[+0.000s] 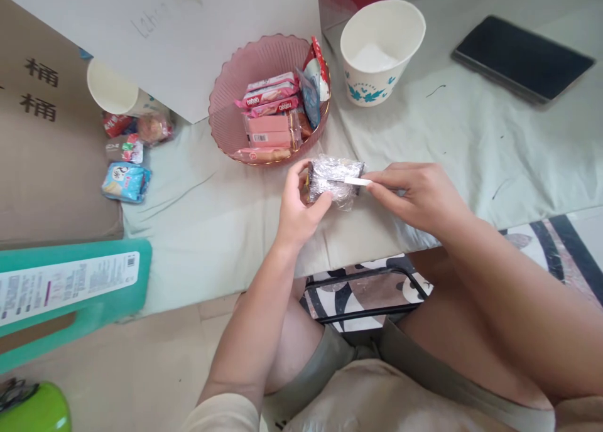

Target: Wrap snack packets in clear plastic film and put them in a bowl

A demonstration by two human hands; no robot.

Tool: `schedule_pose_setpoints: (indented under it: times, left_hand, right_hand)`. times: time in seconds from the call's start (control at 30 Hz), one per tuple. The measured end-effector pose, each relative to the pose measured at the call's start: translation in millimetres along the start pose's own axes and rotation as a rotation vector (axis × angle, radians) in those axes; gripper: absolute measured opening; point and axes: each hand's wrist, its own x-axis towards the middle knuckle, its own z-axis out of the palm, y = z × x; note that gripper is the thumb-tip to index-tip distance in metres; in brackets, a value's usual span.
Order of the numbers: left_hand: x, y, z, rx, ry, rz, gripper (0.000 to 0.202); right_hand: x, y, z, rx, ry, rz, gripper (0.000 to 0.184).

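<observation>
Gripping a wrapped packet (335, 170) in the left hand (301, 209), with fingers curled round its 9 o'clock end and thumb on the near edge. Pinching a small white stick (357, 181) between thumb and fingertips of the right hand (417, 193), at the packet's 3 o'clock. Stick pointed to 9 o'clock, over the crinkled wrap; cannot tell if cutting in or only touching.

Packet location: about mid-view, over the near part of the pale green cloth (226, 231); cannot tell if lifted or resting.

Around the packet. 11 o'clock, near: pink bowl (223, 93) with mostly pink snack packs (273, 96), plus a red pack (320, 61) at its 2 o'clock rim. 1 o'clock: paper cup (370, 83) with blue leaf print, white stuff inside. 2 o'clock, well apart: flat black device (522, 58). 10 o'clock: second paper cup (106, 86). 9 o'clock: blue snack pack (123, 182). 8 o'clock: green plastic panel (108, 303) with white label.
</observation>
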Motion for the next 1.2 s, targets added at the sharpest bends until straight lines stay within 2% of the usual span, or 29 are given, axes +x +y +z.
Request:
schedule_pose_setpoints:
  times: [0.23, 0.33, 0.4, 0.47, 0.57, 0.63, 0.73, 0.83, 1.0, 1.1, 1.2]
  left_hand:
    - [0, -3, -6.3, -0.088, 0.069, -0.024, 0.078]
    - [-3, -7, -8.1, -0.045, 0.035, -0.002, 0.074]
    - [-8, -8, -7.3, 0.088, -0.014, 0.039, 0.07]
    - [-15, -6, -5.8, 0.321, -0.027, 0.088, 0.065]
    - [-23, -2, -4.5, 0.644, 0.086, 0.249, 0.057]
    - [-25, -1, -4.5, 0.752, 0.14, 0.41, 0.056]
    - [-24, -1, -4.2, 0.808, 0.076, 0.525, 0.053]
    - [-22, 1, -4.1, 0.802, 0.066, 0.499, 0.044]
    - [-22, 9, -10.2, 0.709, 0.173, 0.444, 0.007]
    - [-23, 11, -13.4, 0.591, 0.225, 0.389, 0.015]
    - [-23, 12, -13.0, 0.314, 0.267, 0.264, 0.016]
  right_hand:
    - [-6, 31, -28, -0.078, -0.011, 0.011, 0.025]
    - [-7, 42, -42, -0.144, 0.039, 0.092, 0.023]
    - [-6, 45, -47, -0.21, 0.071, 0.175, 0.022]
    - [-4, 46, -47, -0.297, 0.092, 0.24, 0.02]
    - [0, 52, -40, -0.395, 0.138, 0.253, 0.02]
    - [2, 59, -34, -0.447, 0.196, 0.247, 0.021]
    - [3, 62, -26, -0.492, 0.29, 0.206, 0.027]
    - [1, 53, -17, -0.42, 0.294, 0.047, 0.03]
    - [-4, 26, 3, -0.225, 0.118, -0.11, 0.021]
    - [-6, 16, 13, -0.123, 0.08, -0.168, 0.023]
    - [-7, 12, 18, -0.037, 0.079, -0.217, 0.03]
